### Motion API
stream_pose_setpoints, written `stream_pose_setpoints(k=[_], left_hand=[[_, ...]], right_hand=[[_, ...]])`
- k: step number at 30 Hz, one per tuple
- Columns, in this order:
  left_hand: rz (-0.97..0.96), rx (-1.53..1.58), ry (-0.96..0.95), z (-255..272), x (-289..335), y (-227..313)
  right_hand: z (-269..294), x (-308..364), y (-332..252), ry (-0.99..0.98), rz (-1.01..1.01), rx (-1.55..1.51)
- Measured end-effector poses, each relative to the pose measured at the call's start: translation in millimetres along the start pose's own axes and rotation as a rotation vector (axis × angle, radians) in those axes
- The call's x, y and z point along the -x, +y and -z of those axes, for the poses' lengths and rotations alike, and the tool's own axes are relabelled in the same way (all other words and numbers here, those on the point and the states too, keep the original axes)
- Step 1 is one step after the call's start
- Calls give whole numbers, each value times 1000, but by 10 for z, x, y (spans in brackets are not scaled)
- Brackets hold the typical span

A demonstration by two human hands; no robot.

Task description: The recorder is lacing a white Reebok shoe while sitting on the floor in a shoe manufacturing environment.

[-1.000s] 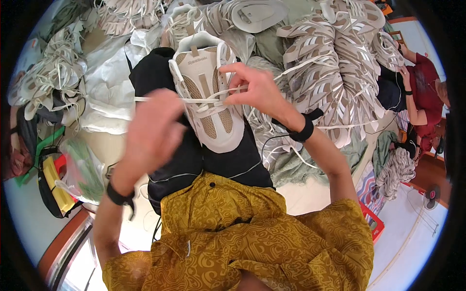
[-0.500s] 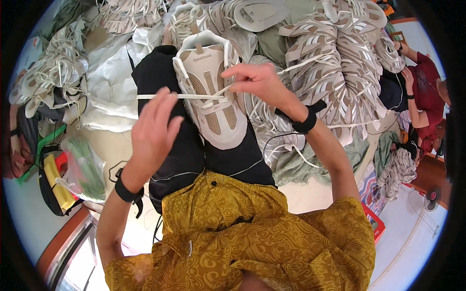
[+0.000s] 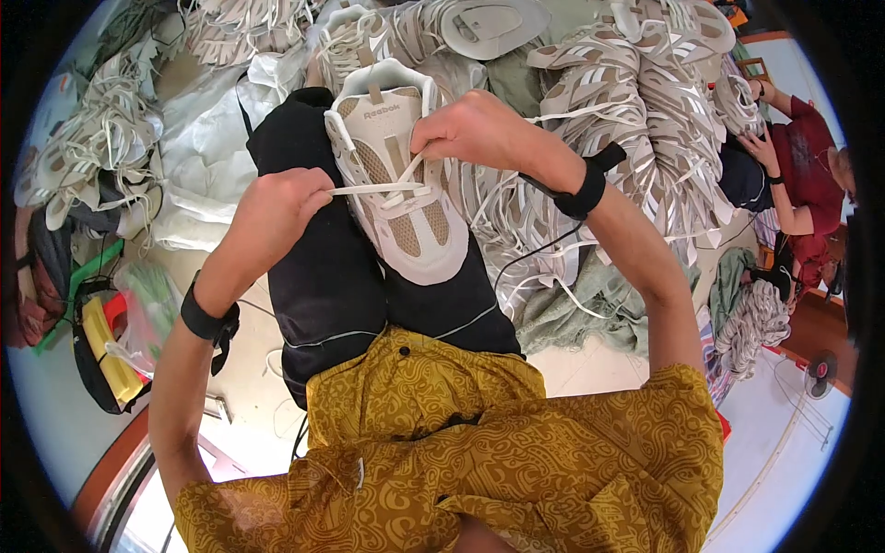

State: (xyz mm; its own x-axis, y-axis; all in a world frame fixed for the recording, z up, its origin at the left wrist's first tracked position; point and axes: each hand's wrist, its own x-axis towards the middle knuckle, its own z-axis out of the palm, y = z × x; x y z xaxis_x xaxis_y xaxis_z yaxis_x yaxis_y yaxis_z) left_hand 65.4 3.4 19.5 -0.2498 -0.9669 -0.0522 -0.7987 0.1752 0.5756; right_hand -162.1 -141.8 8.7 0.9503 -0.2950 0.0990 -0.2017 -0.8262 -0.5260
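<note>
While the beige shoe (image 3: 426,253) lies across both black-clad thighs (image 3: 327,276), its toe points back toward the wearer and its collar away; long axis nearly fore-aft, toe angled slightly rightward. Left hand (image 3: 281,212) pinches one strand of the white lace (image 3: 373,189), held taut off the shoe's left side; right hand (image 3: 479,129) is closed on the other strand, above the right eyelet edge.

Versus half a second ago: left hand was open over the strand, now gripping; right hand sits higher, over the shoe's edge.

Leftward, low white sheeting (image 3: 203,175) leaves side room; rightward, piled shoe parts (image 3: 664,138) crowd the right forearm.
</note>
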Motion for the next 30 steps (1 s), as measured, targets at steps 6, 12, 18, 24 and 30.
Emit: stream_pose_setpoints(k=[6,12,18,24,30], left_hand=[[2,-45,-35,8,50,-15],[10,-5,-81,64,99,-41],[54,107,0,65,87,3],[51,111,44,76,99,-25],[74,103,44,61,204,-42]], right_hand=[[-23,44,36,-3,-87,-113],[-12,58,35,-16,-203,-252],[-23,111,-46,99,-141,-316],[80,161,-120,113,-292,-463],[-74,244,57,145,-347,-566]])
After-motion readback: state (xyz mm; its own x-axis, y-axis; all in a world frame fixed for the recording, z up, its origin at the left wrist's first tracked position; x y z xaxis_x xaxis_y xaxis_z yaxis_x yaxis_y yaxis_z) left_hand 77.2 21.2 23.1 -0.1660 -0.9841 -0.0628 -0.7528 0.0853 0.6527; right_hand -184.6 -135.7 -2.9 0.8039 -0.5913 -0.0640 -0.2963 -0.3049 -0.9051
